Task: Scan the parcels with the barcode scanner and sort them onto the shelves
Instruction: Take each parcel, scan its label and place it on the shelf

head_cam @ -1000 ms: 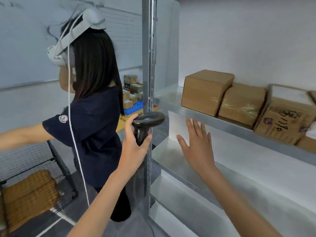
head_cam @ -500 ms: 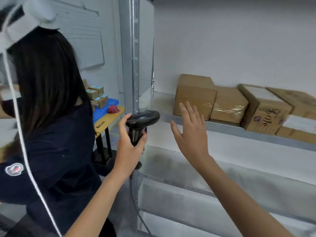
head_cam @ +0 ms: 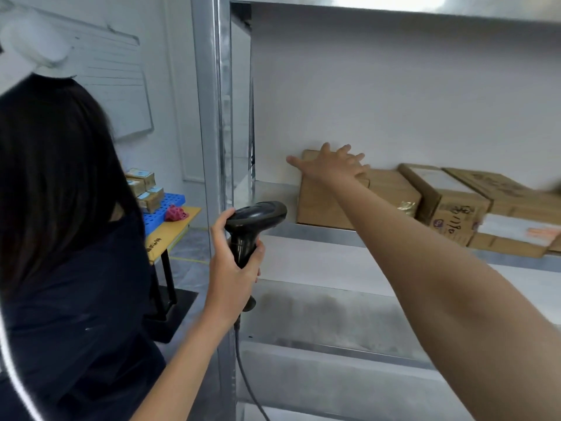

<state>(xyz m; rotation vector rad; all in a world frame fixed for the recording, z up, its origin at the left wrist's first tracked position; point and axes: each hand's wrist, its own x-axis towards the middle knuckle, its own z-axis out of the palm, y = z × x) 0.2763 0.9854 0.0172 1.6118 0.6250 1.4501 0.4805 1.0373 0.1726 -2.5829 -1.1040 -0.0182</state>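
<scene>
My left hand (head_cam: pixel 233 268) grips the handle of a black barcode scanner (head_cam: pixel 253 221), held upright beside the shelf's metal post, its cable hanging down. My right hand (head_cam: pixel 332 165) reaches out with fingers spread, lying over the top of the leftmost brown cardboard parcel (head_cam: pixel 321 205) on the metal shelf (head_cam: pixel 318 230). Whether it grips the parcel I cannot tell. To the right stand more parcels in a row: a taped brown one (head_cam: pixel 391 189) and one with handwriting on its front (head_cam: pixel 452 217).
A person in a dark shirt (head_cam: pixel 69 299) with a white headset stands close on my left. The shelf's upright post (head_cam: pixel 212 117) rises between us. Behind, a yellow table (head_cam: pixel 170 229) carries a blue tray and small boxes. A lower shelf (head_cam: pixel 334 314) lies below.
My right hand has stretched forward and up from below the shelf edge onto the leftmost parcel. The view has shifted closer to the shelf; the scanner stays in my left hand.
</scene>
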